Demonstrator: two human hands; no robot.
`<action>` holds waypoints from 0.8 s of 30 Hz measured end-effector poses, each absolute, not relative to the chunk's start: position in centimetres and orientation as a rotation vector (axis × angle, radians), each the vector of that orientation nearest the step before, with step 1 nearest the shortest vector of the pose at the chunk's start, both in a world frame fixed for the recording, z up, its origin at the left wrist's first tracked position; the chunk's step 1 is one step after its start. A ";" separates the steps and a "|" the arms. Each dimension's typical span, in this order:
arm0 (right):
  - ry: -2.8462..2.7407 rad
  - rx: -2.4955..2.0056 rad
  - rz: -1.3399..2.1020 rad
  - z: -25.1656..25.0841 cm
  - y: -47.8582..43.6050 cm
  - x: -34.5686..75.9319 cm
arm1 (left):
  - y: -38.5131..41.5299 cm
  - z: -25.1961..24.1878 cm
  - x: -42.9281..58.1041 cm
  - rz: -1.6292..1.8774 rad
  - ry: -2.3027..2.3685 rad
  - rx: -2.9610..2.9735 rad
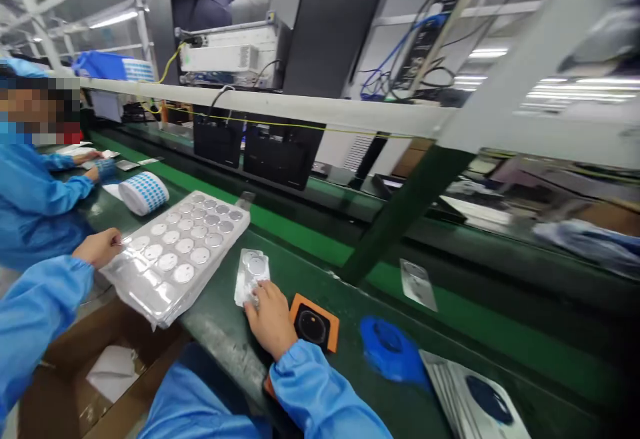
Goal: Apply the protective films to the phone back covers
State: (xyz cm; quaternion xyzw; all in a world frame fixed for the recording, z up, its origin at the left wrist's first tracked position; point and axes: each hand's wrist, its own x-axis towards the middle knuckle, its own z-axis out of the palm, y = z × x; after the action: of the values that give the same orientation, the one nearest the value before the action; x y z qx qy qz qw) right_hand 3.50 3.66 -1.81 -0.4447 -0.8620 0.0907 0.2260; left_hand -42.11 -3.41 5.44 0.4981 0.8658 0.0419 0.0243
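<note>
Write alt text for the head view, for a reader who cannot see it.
A person in blue sleeves works at a green bench: the left hand holds the edge of a clear tray of discs, the right hand rests on a pack beside an orange block. A co-worker sits at left.

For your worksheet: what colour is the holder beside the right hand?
The holder is orange, black inside; head view.

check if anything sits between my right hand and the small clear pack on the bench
Nothing visible does: the right hand has its fingertips resting on the small clear pack. The orange holder lies beside the hand, not between.
</note>
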 end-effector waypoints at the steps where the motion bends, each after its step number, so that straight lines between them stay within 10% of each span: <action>1: -2.362 -1.207 0.246 -1.1 3.2 3.5 | -3.5 5.7 -40.4 0.211 2.667 1.597; 11: -2.245 -1.019 0.519 1.9 -1.1 11.2 | -2.0 2.1 -7.2 1.221 1.280 1.756; 24: -2.407 -1.185 0.289 -3.8 2.1 18.1 | 1.5 -6.2 -4.5 1.321 1.368 1.970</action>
State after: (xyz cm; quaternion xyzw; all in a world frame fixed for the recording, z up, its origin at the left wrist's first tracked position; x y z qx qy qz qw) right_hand 18.06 2.09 -3.82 -0.4284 -0.8701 0.1045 0.2200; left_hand -4.53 1.51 -6.21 0.7049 0.4896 0.4725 0.2003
